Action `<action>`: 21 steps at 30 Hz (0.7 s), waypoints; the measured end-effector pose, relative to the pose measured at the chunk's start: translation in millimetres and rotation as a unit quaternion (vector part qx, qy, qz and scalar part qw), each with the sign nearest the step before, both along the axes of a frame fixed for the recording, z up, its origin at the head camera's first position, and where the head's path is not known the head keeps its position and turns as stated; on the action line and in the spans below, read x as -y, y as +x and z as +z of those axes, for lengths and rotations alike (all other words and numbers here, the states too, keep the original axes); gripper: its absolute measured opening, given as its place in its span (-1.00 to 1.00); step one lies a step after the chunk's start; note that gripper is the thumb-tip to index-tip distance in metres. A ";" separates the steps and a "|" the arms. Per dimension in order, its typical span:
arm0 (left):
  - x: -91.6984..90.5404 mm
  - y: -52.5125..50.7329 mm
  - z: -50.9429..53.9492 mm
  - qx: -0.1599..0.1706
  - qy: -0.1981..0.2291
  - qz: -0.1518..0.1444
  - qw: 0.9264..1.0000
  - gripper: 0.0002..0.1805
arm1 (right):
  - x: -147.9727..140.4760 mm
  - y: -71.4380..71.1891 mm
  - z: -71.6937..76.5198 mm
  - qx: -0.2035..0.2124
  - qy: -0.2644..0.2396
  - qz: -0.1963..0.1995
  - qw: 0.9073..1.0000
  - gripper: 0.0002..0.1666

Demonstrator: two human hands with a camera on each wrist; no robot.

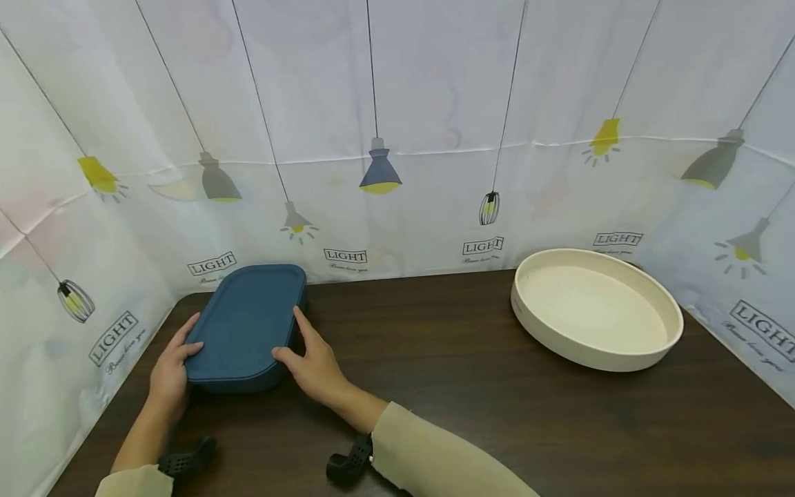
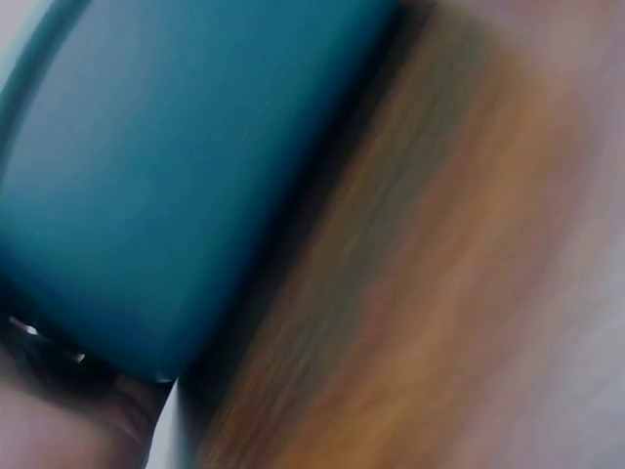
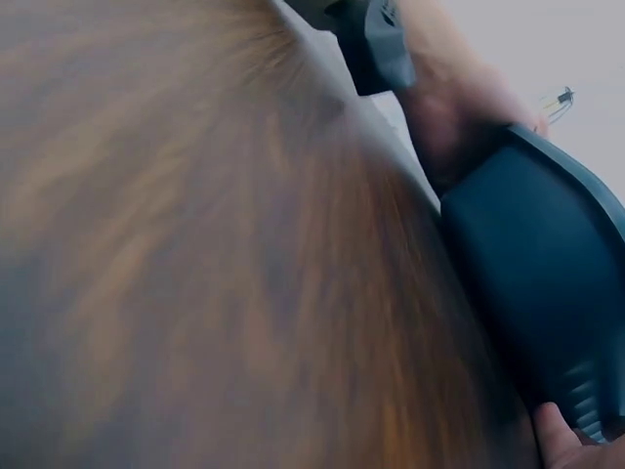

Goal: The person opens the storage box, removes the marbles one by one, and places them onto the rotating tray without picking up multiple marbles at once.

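A dark blue lidded box (image 1: 248, 324), rectangular with rounded corners, is at the left of the table in the head view. My left hand (image 1: 169, 376) grips its left side near the front corner, thumb over the lid's edge. On the opposite side, my right hand (image 1: 318, 369) holds the box, with thumb and forefinger spread along the edge. The fingers under the box are hidden. Close up, the blue box (image 2: 176, 166) fills the upper left of the left wrist view. Ridges show on the blue box (image 3: 547, 264) beside a thumb in the right wrist view.
A round cream tray (image 1: 596, 304) with a low rim stands at the right, near the back of the dark wooden table (image 1: 422, 359). A white curtain (image 1: 428, 83) printed with lamps borders the table at the back and on both sides.
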State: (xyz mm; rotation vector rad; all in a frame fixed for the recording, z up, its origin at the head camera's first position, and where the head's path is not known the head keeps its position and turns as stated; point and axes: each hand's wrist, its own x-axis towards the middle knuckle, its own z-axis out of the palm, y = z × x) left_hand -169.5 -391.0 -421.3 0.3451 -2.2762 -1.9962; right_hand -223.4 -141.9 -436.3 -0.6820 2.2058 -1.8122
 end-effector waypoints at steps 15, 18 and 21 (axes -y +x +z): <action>-59.3 3.7 -2.1 -0.027 0.036 0.061 0.997 -0.30 | -47.0 -0.3 3.8 0.016 0.003 0.002 1.000 -0.15; -72.2 4.0 -2.0 -0.038 0.039 0.056 0.997 -0.28 | -59.2 -1.0 2.5 0.014 -0.003 0.006 1.000 -0.15; -86.8 2.9 -2.3 -0.046 0.050 0.047 0.997 -0.28 | -73.2 -2.6 -0.3 0.015 -0.007 0.005 1.000 -0.16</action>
